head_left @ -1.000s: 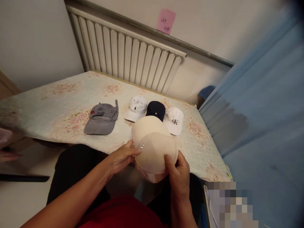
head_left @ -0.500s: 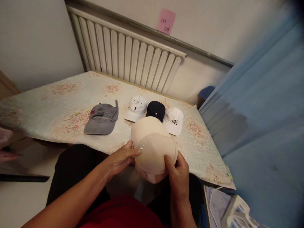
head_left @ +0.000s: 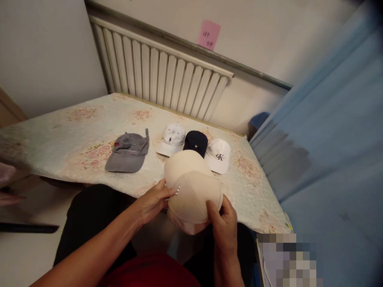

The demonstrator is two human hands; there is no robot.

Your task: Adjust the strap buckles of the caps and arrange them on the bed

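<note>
A cream baseball cap (head_left: 191,191) is held over the near edge of the bed, its brim pointing away from me. My left hand (head_left: 154,200) pinches its left side, thumb beside small silvery marks on the crown. On the other side, my right hand (head_left: 224,217) grips the crown's edge, thumb on top and fingers underneath, partly hidden. Just beyond it lie a white cap (head_left: 171,140) with a small dark logo, a black cap (head_left: 196,142) and a white cap with a "CK" mark (head_left: 218,156). Farther left sits a grey cap (head_left: 128,153) with a strap sticking up.
The caps lie on a bed with a floral cover (head_left: 56,135). Behind it are a radiator (head_left: 161,71) and a pink note (head_left: 208,35) on the wall. A blue curtain (head_left: 323,139) hangs at the right. Part of another person's hand (head_left: 10,198) shows at far left.
The view has tilted up slightly, so the scene sits a little lower. Both hands keep their hold on the cream cap, which has barely moved.
</note>
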